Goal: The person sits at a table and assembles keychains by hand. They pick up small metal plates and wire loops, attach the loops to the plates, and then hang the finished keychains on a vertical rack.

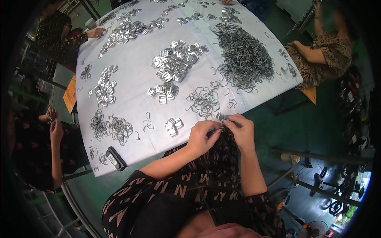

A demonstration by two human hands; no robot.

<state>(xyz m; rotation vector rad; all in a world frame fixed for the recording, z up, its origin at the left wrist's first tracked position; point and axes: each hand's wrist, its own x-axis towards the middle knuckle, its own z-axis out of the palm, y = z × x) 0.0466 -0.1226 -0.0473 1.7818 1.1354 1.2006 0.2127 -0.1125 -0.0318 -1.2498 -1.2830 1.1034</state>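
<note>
At the table's near edge my two hands work close together. My right hand (243, 129) pinches a small silver metal buckle (221, 116) between thumb and fingertips. My left hand (202, 138) is closed just beside it, its fingers curled around something small and partly dark that I cannot make out. Just beyond the hands lies a loose cluster of bent wire hooks (203, 101). A few silver buckles (173, 126) rest on the white tabletop (135, 85) to the left of my left hand.
A heap of silver buckles (174, 61) lies mid-table, with a large mound of wire hooks (244, 57) to its right. Smaller hook piles (119, 129) and a black oblong object (116, 158) sit at the near left. Other people work around the table.
</note>
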